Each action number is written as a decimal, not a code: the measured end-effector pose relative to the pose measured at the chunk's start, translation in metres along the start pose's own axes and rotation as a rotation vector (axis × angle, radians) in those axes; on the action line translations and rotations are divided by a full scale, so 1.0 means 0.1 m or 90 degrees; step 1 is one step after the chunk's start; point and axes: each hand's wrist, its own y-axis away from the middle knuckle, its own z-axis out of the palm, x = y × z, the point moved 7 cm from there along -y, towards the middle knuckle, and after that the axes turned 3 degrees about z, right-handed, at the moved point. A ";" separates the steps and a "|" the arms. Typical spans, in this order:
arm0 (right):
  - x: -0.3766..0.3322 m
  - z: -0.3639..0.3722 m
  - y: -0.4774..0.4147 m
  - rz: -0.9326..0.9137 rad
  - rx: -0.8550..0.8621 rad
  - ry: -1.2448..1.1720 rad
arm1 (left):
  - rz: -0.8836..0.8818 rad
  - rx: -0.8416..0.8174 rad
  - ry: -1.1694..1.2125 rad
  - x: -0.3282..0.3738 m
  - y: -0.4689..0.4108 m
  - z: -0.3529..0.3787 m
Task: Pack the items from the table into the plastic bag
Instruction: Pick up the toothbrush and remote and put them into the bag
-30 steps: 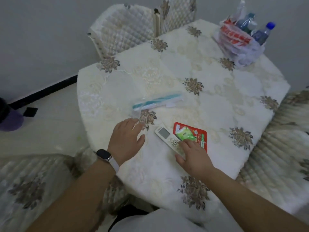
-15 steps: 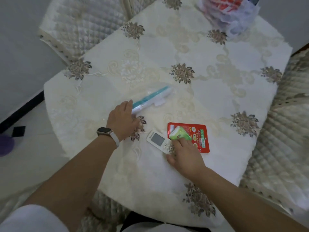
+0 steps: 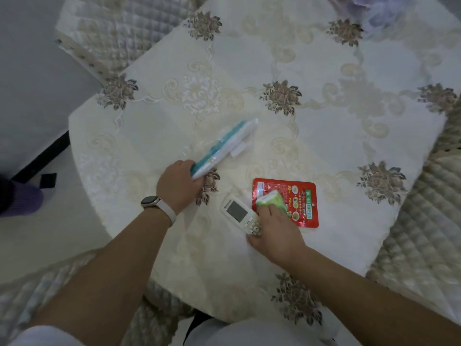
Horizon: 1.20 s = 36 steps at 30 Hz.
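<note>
Left hand, smartwatch on the wrist, is closed around the near end of the teal-and-white toothbrush pack. The pack's far end points away and to the right, and whether it is lifted off the cloth I can't tell. Right hand lies palm down over the lower half of the white remote control; fingers press a small green packet that sits on the red snack pouch. Whether that hand actually grips anything: can't tell. Remote lies just left of the pouch, screen end uncovered. All items sit at the near side of the table, on the floral embroidered cloth. Plastic bag is at the far right edge, mostly cropped and blurred, well apart from both hands. Quilted chair covers surround the table.
</note>
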 end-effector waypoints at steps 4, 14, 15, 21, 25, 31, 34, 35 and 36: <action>-0.01 0.04 0.05 0.015 -0.015 0.024 | -0.050 -0.002 0.089 0.00 0.34 -0.08; 0.01 0.05 0.46 0.190 0.013 -0.096 | -0.028 0.016 0.235 0.07 1.05 -0.33; 0.02 0.04 0.54 0.207 0.028 -0.122 | -0.018 0.009 0.242 0.10 1.12 -0.32; 0.10 -0.09 1.19 0.282 0.114 -0.220 | 0.085 -0.034 0.286 0.48 1.41 -0.29; 0.26 -0.22 1.75 0.320 0.210 -0.293 | 0.148 -0.048 0.326 0.90 1.60 -0.33; 0.60 -0.33 2.56 0.355 0.324 -0.446 | 0.232 -0.046 0.350 1.62 2.10 -0.38; 0.79 -0.37 2.97 0.336 0.352 -0.519 | 0.254 -0.049 0.377 2.03 2.39 -0.33; 0.88 -0.37 3.12 0.331 0.360 -0.534 | 0.258 -0.051 0.389 2.18 2.50 -0.30; 0.99 -0.35 3.27 0.332 0.371 -0.543 | 0.264 -0.053 0.400 2.33 2.61 -0.26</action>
